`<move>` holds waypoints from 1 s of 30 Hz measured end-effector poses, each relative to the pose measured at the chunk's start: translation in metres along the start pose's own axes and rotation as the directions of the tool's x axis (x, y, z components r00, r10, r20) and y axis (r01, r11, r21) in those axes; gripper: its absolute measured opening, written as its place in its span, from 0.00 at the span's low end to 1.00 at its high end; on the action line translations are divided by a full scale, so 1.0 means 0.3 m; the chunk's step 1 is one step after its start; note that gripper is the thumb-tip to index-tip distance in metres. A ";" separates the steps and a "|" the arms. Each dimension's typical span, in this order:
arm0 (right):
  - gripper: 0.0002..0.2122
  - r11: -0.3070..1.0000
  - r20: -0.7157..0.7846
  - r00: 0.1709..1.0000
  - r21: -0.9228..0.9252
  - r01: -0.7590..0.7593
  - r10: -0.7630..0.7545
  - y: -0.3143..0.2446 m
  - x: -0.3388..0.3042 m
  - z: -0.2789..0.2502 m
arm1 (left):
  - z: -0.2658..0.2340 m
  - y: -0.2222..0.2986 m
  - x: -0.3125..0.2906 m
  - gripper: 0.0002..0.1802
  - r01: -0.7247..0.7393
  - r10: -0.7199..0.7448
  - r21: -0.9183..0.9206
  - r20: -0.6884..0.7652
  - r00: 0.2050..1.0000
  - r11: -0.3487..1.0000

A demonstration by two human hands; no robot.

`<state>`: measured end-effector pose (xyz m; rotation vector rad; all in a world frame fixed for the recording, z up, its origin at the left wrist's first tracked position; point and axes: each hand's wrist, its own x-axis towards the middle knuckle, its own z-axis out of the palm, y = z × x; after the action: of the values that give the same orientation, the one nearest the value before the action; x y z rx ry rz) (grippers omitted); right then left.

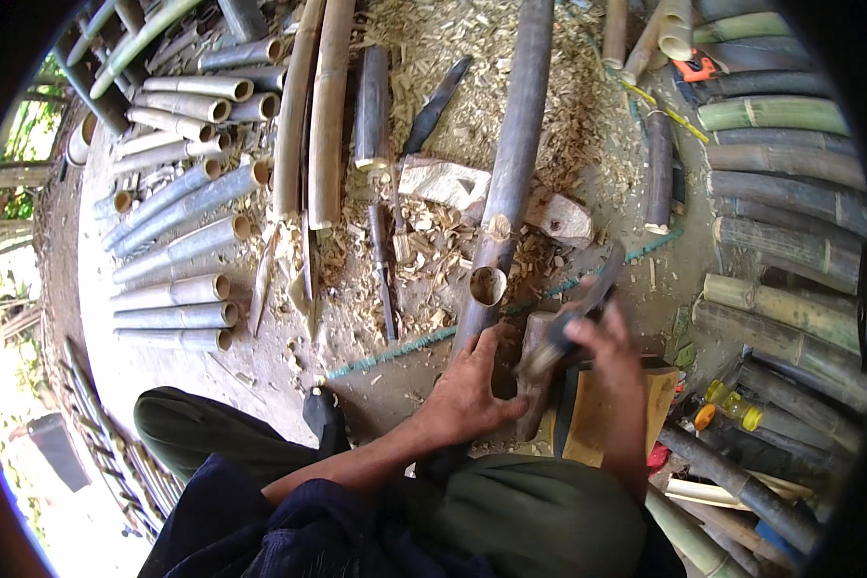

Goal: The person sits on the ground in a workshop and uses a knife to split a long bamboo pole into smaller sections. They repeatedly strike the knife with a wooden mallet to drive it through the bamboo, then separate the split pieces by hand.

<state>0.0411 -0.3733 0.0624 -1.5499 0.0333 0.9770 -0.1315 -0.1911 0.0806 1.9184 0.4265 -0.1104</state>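
A long grey-brown bamboo pole (515,144) runs from the top of the head view down towards me, with an oval opening cut near its lower end. My left hand (467,390) grips the pole just below that opening, thumb spread to the right. To the right of it, my right hand (602,337) is closed around a knife (599,281) with a dark blade pointing up and away; motion smears the tool. Its brownish lower part shows beside my left thumb. A short wooden piece (535,409) lies beneath the knife. Partway along, the pole crosses a pale chopped wood block (443,185).
Cut bamboo lengths (188,236) lie at left, with more bamboo (790,183) stacked at right. A chisel-like tool (382,270) and a dark sheath-like piece (438,104) lie among wood shavings (433,43). A yellow-capped bottle (737,405) and an orange tool (696,65) are at right.
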 end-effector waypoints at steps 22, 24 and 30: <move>0.15 0.415 0.368 0.901 0.800 -0.433 0.230 0.201 0.024 0.436 | -0.462 0.230 0.191 0.12 -0.127 -0.442 0.722 0.541 0.716 0.680; 0.15 0.516 0.339 0.896 0.733 -0.443 0.288 0.177 0.024 0.405 | -0.440 0.208 0.158 0.14 -0.061 -0.434 0.698 0.509 0.743 0.714; 0.13 0.730 0.204 0.874 0.486 -0.482 0.441 0.133 0.056 0.323 | -0.259 0.159 0.040 0.24 0.290 -0.564 0.572 0.386 0.730 0.767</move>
<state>-0.0227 -0.2949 0.0300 -1.0000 0.6198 1.2876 -0.1135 -0.1324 0.1492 2.1052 0.4919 -1.1597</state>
